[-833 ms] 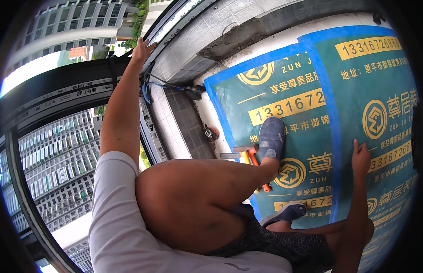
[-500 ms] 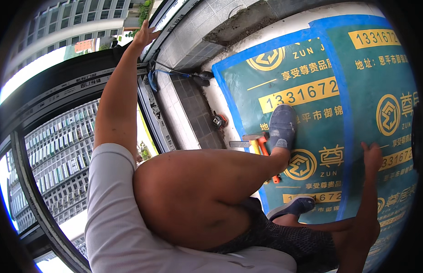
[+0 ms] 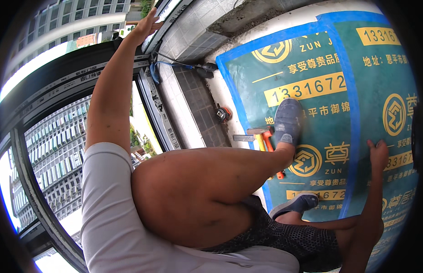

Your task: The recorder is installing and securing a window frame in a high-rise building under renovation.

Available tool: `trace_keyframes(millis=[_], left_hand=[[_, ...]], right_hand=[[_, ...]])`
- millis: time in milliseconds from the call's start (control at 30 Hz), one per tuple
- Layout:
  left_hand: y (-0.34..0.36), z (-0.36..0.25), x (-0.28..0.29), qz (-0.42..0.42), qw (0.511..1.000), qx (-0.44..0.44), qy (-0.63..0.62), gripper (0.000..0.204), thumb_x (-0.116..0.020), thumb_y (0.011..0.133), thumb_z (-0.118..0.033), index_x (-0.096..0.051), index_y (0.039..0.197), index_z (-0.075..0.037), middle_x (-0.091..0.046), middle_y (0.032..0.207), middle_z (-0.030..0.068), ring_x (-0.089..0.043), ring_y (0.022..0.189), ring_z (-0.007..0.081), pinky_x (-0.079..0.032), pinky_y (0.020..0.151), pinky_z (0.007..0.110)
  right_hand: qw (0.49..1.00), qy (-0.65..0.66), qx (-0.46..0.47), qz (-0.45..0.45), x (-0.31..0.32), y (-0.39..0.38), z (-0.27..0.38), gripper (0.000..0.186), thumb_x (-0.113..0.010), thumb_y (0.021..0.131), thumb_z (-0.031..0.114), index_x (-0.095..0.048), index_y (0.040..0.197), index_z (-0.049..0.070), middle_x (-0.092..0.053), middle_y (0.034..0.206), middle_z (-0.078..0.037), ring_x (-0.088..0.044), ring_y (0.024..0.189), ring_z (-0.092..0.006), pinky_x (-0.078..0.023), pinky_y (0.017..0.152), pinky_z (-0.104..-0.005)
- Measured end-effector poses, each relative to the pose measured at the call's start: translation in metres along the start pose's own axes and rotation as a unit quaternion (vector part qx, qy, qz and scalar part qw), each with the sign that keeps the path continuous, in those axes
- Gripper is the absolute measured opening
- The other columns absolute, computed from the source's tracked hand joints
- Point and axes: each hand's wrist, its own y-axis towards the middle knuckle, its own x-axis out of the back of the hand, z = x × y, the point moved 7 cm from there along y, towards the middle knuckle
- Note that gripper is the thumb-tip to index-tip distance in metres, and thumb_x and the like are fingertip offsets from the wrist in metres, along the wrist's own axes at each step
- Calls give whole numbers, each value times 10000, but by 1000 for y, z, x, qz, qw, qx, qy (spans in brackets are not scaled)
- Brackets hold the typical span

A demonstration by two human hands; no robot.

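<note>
My left hand [image 3: 147,28] reaches out at the upper left, fingers stretched and apart, against or just beside the dark window frame [image 3: 168,23]; the exact contact cannot be made out. It shows no object in its fingers. My right hand [image 3: 379,155] is low on the right, over the green floor covering [image 3: 329,123]. Its fingers are curled in, with the thumb sticking out; whatever they hold, if anything, is hidden. Between my hands, a hammer [image 3: 259,131] and an orange-red handled tool [image 3: 267,139] lie by my shoe [image 3: 287,119], partly hidden behind my leg.
A round black and orange tape measure [image 3: 223,114] lies by the covering's edge. Beyond it, a black bulb-like thing [image 3: 207,69] with a blue cable [image 3: 175,64] rests near the tiled ledge [image 3: 175,100]. Buildings [image 3: 61,150] show through the window opening on the left.
The view has shifted slightly, so the floor and tools appear a little further right. My left hand appears slightly higher in the picture; its fingers are closer together. My right hand looks much the same.
</note>
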Motion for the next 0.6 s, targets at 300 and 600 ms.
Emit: trace_keyframes(millis=[300,600], left_hand=[[21,11,-32,1,996,24,-80,1133,-357,987,-848,-200,1685,30,-509,1614,200,-448,1521,282,-293,1265,367],[89,101,51,-208,805,-441,338,910,-817,928,-142,-275,1652,-46,-622,1435,292,-690,1186,471,-605,921,461]], right_hand=[[1000,-2,2,-27,22,-11,-3,531,-887,821,476,-665,930,7,-723,883,-211,-710,887,-447,-531,730,-527],[996,83,-42,-1,22,-28,31,549,-913,756,527,-774,978,45,-773,975,-214,-752,975,-415,-586,824,-511]])
